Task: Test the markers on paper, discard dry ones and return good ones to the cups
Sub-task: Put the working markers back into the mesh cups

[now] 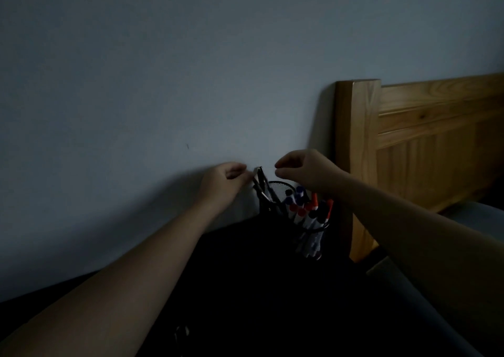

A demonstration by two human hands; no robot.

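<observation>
Pinching top of dark slim marker (259, 178), left hand (222, 183) holds it at rim of black wire-mesh cup (275, 193). Second mesh cup (313, 231) just right, touching, packed with red-, blue- and black-capped white markers (306, 209). Right hand (302, 171) hovers above cups, fingers loosely curled, grasping nothing. Both cups on dark desk (245, 288). Pale wall (163, 84) behind; wooden bed headboard (409, 144) at right.

The table (245, 288) is too dark to read; the cups' (313, 236) lower parts vanish into it; the headboard (436, 138) runs off the right edge.
</observation>
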